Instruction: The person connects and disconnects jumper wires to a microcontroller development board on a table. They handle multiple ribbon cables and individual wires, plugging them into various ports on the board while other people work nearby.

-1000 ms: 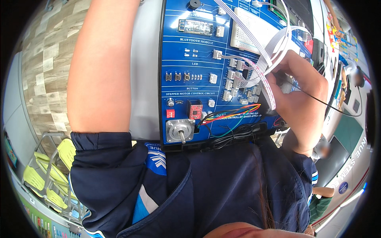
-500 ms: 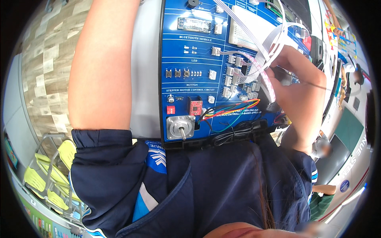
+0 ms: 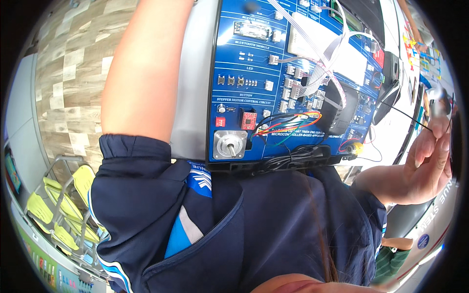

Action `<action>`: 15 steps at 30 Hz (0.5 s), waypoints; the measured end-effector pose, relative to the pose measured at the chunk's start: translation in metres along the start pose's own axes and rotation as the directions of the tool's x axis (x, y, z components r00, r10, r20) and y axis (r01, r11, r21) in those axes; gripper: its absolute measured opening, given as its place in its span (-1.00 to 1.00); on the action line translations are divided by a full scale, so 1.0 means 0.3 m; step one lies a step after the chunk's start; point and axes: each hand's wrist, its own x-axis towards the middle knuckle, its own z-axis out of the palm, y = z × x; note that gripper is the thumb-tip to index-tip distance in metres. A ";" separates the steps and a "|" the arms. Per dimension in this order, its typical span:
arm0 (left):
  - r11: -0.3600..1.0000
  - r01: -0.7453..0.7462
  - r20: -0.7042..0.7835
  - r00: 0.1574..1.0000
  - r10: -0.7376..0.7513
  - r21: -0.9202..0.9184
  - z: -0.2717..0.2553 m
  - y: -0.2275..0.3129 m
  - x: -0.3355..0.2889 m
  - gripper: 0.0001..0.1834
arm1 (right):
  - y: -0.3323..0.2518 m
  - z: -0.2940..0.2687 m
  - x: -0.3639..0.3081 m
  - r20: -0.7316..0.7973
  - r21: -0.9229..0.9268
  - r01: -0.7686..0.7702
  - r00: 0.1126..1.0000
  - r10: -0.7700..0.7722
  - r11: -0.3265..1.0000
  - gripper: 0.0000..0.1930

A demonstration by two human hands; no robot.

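My left forearm [image 3: 144,73] reaches up along the left side of the board, and its hand is beyond the upper edge of the view. Raised off the board at the far right, my right hand [image 3: 429,158] has its fingertips pinched together. A thin dark strand [image 3: 409,115] runs to these fingertips; what exactly they hold is too small to make out. The blue electronics training board [image 3: 244,110] lies before me in a black case. White ribbon cables [image 3: 320,83] loop from its connectors [image 3: 292,88] over the white breadboard [image 3: 305,36].
A stepper motor [image 3: 229,145] sits at the board's near left corner. Coloured wires [image 3: 293,119] and a bundled black cable [image 3: 293,158] lie along its near side. Yellow-green chairs [image 3: 63,200] stand at left. Another person's arm [image 3: 398,243] shows at lower right.
My right hand has left the ribbon cables and moved right, away from the board. The cables now hang free of it. The board appears shifted slightly right in view.
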 end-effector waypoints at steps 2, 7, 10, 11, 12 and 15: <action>1.000 0.022 -0.006 1.000 -0.022 -0.015 0.007 -0.007 0.008 -0.77 | -0.006 0.072 0.000 -0.015 -0.189 0.097 0.995 -0.101 0.977 -0.73; 0.999 0.017 0.021 1.000 -0.016 -0.048 0.013 -0.011 -0.002 -0.76 | -0.079 0.198 0.078 0.356 -0.582 0.327 0.926 -0.128 0.744 -0.75; 0.996 0.031 0.018 0.999 -0.029 -0.079 0.015 -0.016 0.001 -0.77 | -0.097 0.346 0.073 0.387 -0.578 0.312 0.918 -0.083 0.754 -0.78; 0.997 0.021 0.027 0.999 -0.019 -0.073 0.018 -0.023 0.002 -0.78 | -0.096 0.369 0.098 0.465 -0.558 0.356 0.882 -0.073 0.749 -0.77; 0.998 0.003 0.029 1.000 -0.001 -0.059 0.011 -0.023 0.001 -0.78 | -0.074 0.378 0.109 0.514 -0.537 0.408 0.852 -0.096 0.738 -0.76; 0.998 -0.023 0.003 1.000 0.023 -0.050 0.002 -0.026 0.003 -0.81 | -0.005 0.384 0.122 0.596 -0.503 0.533 0.784 -0.174 0.680 -0.74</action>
